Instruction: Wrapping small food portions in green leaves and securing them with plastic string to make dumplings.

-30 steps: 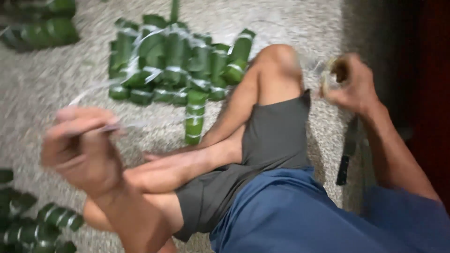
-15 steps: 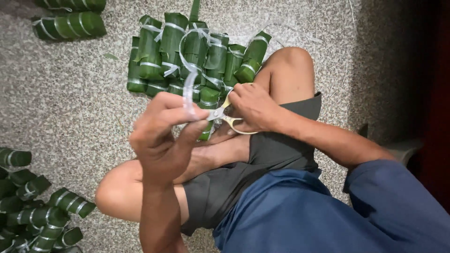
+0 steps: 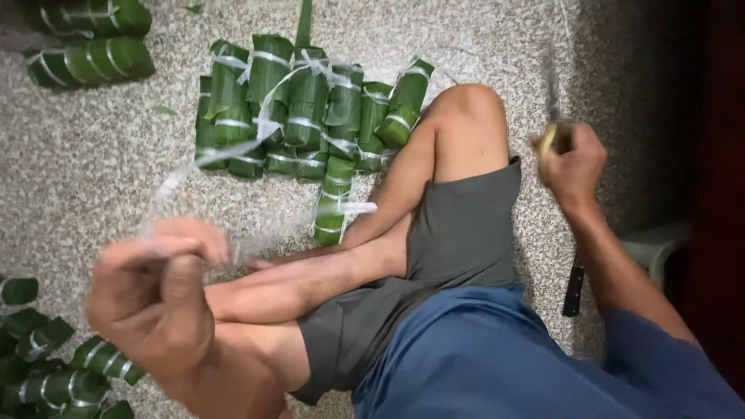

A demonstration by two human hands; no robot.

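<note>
The person sits on the floor point(image 3: 93, 178) w/ legs crossed, so both hands can work out in front; the left hand point(image 3: 155, 299) is shut in a fist on a thin white string point(image 3: 233, 147), low and close to the camera; the string runs up and away to the rolls point(image 3: 306, 109), so it looks pulled tight to tie them; the rolls are green leaf wraps w/ white ties, lying side by side in a bunch just past the knee point(image 3: 466, 116), prob. to keep them neat; the right hand point(image 3: 570, 163) is up on the right, closed round sth small and yellowish, too blurry to tell what; more rolls point(image 3: 85, 46) lie top left, and others point(image 3: 54, 365) bottom left, apart from the bunch; a dark knife point(image 3: 573, 291) lies by the right arm, within easy reach.
</note>
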